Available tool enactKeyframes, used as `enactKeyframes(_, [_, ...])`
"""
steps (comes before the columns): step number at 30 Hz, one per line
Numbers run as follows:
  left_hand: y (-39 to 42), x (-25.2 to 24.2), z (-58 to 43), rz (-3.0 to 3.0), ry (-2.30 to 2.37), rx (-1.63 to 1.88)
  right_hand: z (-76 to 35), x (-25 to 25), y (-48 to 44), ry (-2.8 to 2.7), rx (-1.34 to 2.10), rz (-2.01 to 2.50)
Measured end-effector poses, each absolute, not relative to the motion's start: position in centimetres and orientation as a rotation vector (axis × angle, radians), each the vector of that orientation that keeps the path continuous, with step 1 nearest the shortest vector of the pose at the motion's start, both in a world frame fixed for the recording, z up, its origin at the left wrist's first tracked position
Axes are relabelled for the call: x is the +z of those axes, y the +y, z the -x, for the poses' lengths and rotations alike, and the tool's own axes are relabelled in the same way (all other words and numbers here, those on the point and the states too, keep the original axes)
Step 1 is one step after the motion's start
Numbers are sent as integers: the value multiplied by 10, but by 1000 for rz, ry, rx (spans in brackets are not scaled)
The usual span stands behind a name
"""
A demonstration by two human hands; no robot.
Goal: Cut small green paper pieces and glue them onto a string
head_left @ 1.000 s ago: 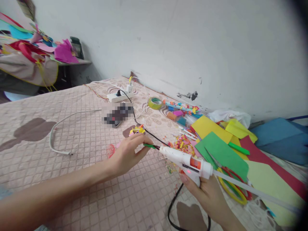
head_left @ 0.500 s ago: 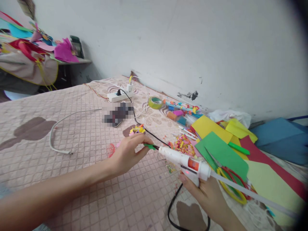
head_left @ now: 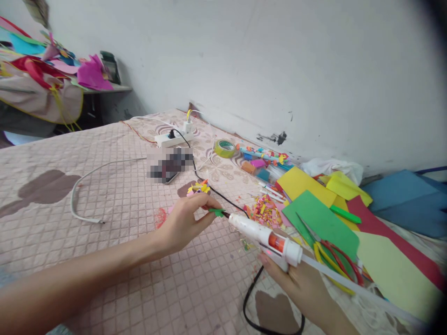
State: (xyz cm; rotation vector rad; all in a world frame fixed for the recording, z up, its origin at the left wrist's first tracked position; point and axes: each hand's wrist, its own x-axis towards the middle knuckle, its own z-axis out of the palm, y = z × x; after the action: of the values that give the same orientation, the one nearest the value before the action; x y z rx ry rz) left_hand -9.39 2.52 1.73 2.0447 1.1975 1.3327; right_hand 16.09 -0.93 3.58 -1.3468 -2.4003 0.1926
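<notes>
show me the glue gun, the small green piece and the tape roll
Glue gun (head_left: 259, 231), head view: white barrel
Small green piece (head_left: 218, 212), head view: exposed middle
Tape roll (head_left: 220, 150), head view: yellow side

Glue gun (head_left: 256, 231): in right hand (head_left: 302, 284), nozzle (head_left: 234, 220) leftward
Cutout (head_left: 217, 212): in left hand (head_left: 186, 216), just left of nozzle
Flower cluster (head_left: 199, 187): on cloth (head_left: 174, 298), behind left hand
Sheets (head_left: 314, 209): overlapping, right side of cloth
Scraps (head_left: 267, 209): behind glue gun, left of sheets
Scissors (head_left: 319, 243): partly on sheets, right of glue gun
Power strip (head_left: 167, 141): near cloth's far edge
Tape roll (head_left: 225, 148): right of power strip
Side table (head_left: 120, 88): far left, beyond cloth
</notes>
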Motion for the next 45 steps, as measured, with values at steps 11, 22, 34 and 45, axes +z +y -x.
enactKeyframes(11, [25,17,93,-1943,1206,1282,-161,38,-8,-2338,155,1327])
enactKeyframes(22, [24,15,92,-1874,1134,1269,-165,35,-12,-2358,153,1358])
enactKeyframes(34, [30,10,92,-1463,907,1179,-162,41,-13,-1992,609,1379])
enactKeyframes(45, [38,9,93,-1133,985,1110,-167,27,65,-1591,622,1430])
